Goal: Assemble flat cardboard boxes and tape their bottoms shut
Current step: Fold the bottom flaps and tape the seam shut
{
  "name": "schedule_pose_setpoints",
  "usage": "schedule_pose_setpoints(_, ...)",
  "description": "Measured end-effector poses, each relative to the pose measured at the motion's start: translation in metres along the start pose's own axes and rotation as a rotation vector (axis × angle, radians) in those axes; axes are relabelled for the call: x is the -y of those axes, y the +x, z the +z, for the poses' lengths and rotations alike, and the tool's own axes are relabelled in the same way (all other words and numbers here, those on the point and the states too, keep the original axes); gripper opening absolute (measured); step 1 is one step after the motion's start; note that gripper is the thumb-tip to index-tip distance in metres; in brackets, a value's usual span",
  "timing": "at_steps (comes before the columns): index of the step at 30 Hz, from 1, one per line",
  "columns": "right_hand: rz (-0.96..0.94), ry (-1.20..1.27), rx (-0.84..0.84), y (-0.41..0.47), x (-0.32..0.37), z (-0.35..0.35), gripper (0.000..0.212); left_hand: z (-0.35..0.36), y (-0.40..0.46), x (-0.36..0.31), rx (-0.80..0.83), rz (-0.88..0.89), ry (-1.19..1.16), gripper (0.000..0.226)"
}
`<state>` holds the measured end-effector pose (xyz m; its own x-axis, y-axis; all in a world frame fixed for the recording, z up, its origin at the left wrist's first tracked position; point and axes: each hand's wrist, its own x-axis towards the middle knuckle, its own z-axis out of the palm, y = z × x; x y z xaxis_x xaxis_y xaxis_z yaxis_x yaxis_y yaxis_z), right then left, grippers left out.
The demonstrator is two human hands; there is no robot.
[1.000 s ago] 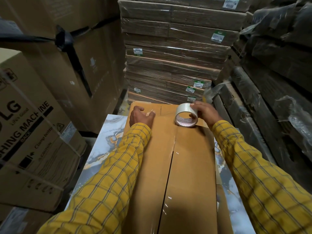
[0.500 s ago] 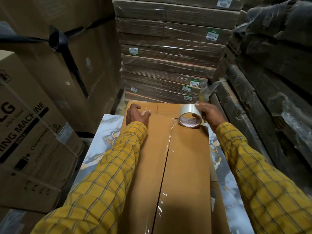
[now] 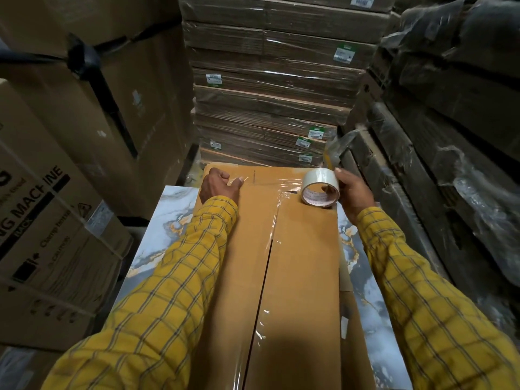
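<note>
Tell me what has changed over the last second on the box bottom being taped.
The right hand carried the tape roll rightward along the far edge of the cardboard box, away from the centre seam and toward the right corner, drawing clear tape across. The left hand stayed put, pinning the tape's end near the far left corner. The right hand's grip on the roll is unchanged.

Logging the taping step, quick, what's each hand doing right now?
Left hand: fingers curled, pinning the clear tape's end onto the cardboard box.
Right hand: gripping the tape roll.
</note>
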<state>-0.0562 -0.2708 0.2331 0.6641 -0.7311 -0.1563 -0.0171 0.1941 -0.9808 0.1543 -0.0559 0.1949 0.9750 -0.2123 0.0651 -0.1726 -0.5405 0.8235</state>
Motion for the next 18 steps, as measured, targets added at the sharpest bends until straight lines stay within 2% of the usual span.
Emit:
schedule_pose_setpoints(2,-0.034,-0.027,-0.010,-0.001,0.002,0.003,0.050,0.000,0.000,-0.001,0.001,0.003,0.000,0.038)
schedule_pose_setpoints(5,-0.121,-0.267,-0.020,-0.005,0.016,0.009,0.018,-0.001,-0.001,0.000,0.002,0.007,-0.012,0.037)
schedule_pose_setpoints(8,-0.234,-0.547,0.011,-0.002,0.021,0.003,0.027,-0.002,-0.001,0.001,0.002,0.010,-0.020,0.038)
schedule_pose_setpoints(10,-0.284,-0.595,0.017,-0.005,0.022,0.000,0.035,-0.003,-0.002,0.001,0.014,0.011,-0.029,0.038)
schedule_pose_setpoints(13,-0.263,-0.539,0.009,-0.009,0.021,-0.004,0.041,-0.003,0.000,0.002,0.025,-0.003,-0.046,0.040)
schedule_pose_setpoints(16,-0.163,-0.317,-0.023,-0.013,0.013,-0.012,0.045,-0.003,0.001,0.003,0.030,-0.028,-0.078,0.043)
schedule_pose_setpoints(18,-0.097,-0.188,-0.024,-0.018,0.007,-0.019,0.033,-0.003,0.002,0.002,0.030,-0.023,-0.068,0.042)
